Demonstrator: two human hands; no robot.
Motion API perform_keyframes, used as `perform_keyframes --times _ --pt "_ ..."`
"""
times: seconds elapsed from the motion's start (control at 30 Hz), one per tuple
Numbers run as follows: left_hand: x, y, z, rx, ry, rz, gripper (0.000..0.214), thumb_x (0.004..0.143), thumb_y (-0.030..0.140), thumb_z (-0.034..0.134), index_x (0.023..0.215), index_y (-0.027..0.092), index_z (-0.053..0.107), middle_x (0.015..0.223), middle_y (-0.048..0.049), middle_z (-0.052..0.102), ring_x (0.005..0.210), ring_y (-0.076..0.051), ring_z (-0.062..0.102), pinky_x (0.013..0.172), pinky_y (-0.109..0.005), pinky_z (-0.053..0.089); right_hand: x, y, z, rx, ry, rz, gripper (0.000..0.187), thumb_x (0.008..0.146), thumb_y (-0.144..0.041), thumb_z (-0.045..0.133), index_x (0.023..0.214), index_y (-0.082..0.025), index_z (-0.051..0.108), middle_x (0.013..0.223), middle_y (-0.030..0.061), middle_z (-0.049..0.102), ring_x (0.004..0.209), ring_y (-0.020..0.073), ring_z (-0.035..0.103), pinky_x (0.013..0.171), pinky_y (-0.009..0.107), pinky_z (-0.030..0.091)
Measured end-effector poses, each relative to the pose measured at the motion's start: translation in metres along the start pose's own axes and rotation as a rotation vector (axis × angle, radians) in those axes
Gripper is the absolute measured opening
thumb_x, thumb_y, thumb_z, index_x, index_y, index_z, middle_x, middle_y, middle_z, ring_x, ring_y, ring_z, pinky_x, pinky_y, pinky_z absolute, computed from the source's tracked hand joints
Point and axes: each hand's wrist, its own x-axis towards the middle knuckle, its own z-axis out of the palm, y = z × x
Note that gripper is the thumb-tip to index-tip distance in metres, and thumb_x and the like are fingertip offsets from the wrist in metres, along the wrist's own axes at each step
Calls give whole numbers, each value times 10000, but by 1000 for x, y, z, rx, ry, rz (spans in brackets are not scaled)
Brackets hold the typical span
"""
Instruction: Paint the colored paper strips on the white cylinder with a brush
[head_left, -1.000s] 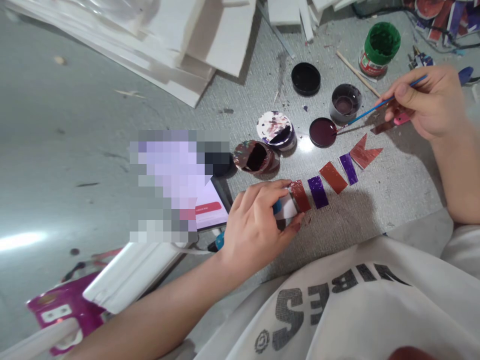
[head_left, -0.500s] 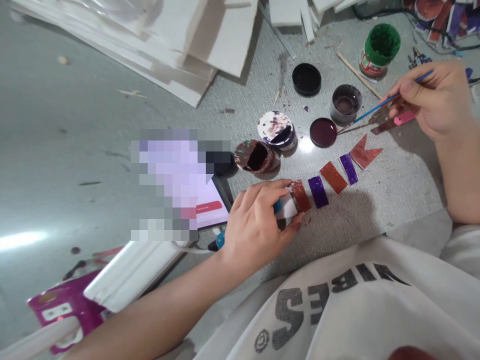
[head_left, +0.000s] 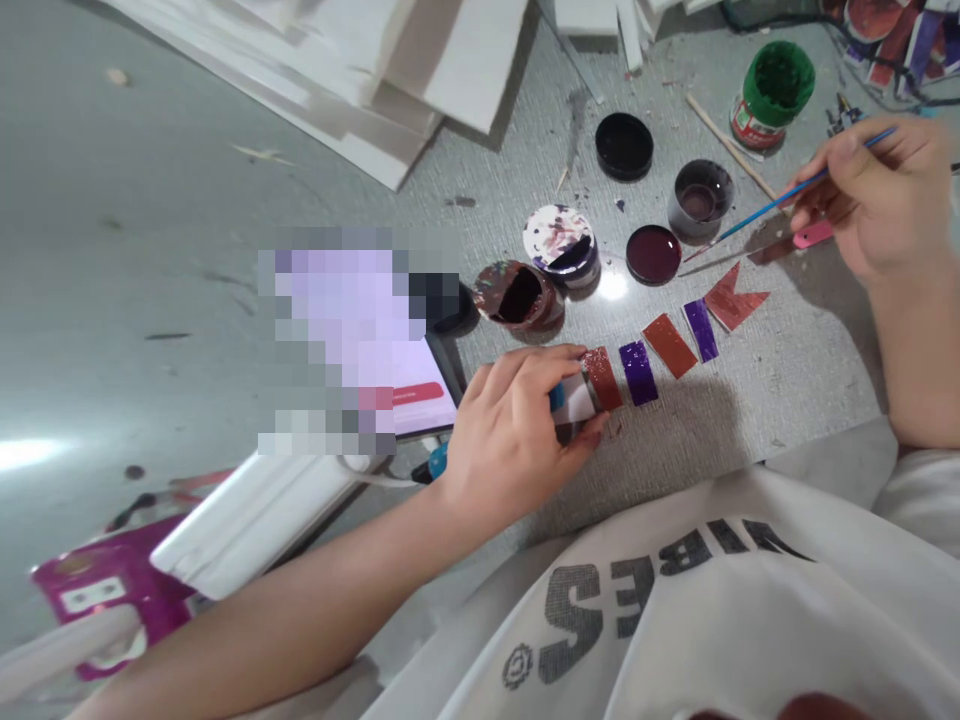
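My left hand [head_left: 514, 435] pinches a small white piece [head_left: 576, 400] flat on the table, its thumb and fingers closed round it. This piece is the left end of a row of painted strips: a red strip [head_left: 603, 377], a purple strip [head_left: 638, 372], another red strip [head_left: 669, 345], a purple one [head_left: 700, 329] and a red notched piece [head_left: 733, 298]. My right hand [head_left: 877, 195] grips a thin blue paintbrush [head_left: 765, 209], whose tip points at a lid of dark red paint [head_left: 653, 253]. A pink piece [head_left: 812, 235] lies under that hand.
Paint pots stand behind the row: a grey pot [head_left: 701, 198], a black lid [head_left: 623, 146], a smeared white lid [head_left: 559, 238], an open dark pot [head_left: 521, 296] and a green-capped jar [head_left: 774, 92]. A phone [head_left: 409, 390] lies left; white boards [head_left: 390, 80] are stacked behind.
My right hand with the brush has lifted a little back from the dark red lid. My left hand stays on the white piece. The view shifted slightly.
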Motion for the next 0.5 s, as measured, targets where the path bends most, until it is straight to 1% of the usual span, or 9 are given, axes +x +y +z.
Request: perform_keyframes --times 0.07,0.17,0.23,0.3,0.37,0.43,0.5 --pt "1 1 0 1 1 6 617 961 290 862 1454 232 496 1368 -174 822 1219 -413 803 935 -555 631 -5 -7 10 25 -17 -66 399 885 -524 1008 754 -196 824 680 17 800 445 104 708 376 187 490" --pt "2 2 1 -9 12 10 619 968 289 847 1465 244 481 1366 -165 815 1200 -394 805 927 -534 628 -22 -22 32 90 -31 -174 348 905 -502 1003 789 -204 867 678 -5 801 452 98 697 365 169 491" --pt "3 2 1 -13 15 14 605 978 300 841 1460 247 479 1361 -162 812 1189 -384 804 904 -516 622 -37 -31 47 102 -89 -185 320 949 -493 969 823 -206 900 690 4 810 472 102 709 378 173 527" --pt "4 2 1 -17 21 20 587 994 322 832 1457 245 479 1360 -162 808 1184 -378 801 898 -508 616 -53 -39 59 81 -163 -149 254 995 -456 933 897 -221 932 738 13 833 518 127 746 419 223 610" --pt "5 2 2 -27 35 29 578 1008 348 823 1461 248 478 1360 -155 805 1178 -366 798 906 -502 609 -66 -43 66 39 -241 -132 181 1029 -429 901 999 -257 949 822 16 867 593 147 795 492 256 672" --pt "5 1 4 -40 54 31 579 1018 358 816 1473 252 475 1356 -147 803 1170 -353 795 913 -494 601 -73 -44 69 -5 -316 -157 143 1051 -413 875 1087 -296 950 871 5 880 643 154 819 520 261 686" --pt "5 1 5 -49 66 34 591 1019 365 818 1483 251 470 1353 -144 802 1165 -349 790 908 -487 593 -75 -43 69 -51 -365 -195 137 1057 -401 866 1143 -329 944 909 -7 888 673 154 830 524 253 682"
